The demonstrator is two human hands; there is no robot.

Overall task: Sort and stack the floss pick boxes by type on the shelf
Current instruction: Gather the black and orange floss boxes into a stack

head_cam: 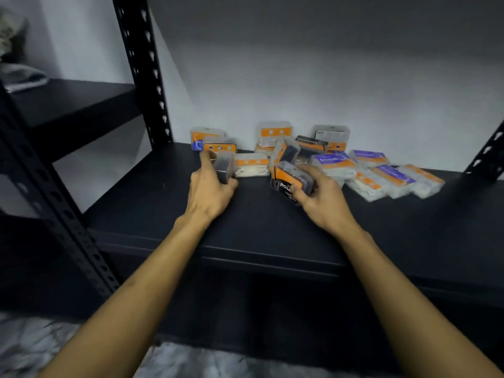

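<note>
The floss pick boxes (308, 156) lie in a loose pile at the back of a black metal shelf (245, 227), against a pale wall (300, 85), with a perforated black post (141, 69) at the left. A dark box (224, 167) stands on edge at the left end of the pile; the left hand (210, 186) grips it, thumb and fingers curled around its sides. A black and orange box (290, 181) sits tilted just in front of the pile, and the right hand (321, 197) holds it, fingers wrapped around it.
</note>
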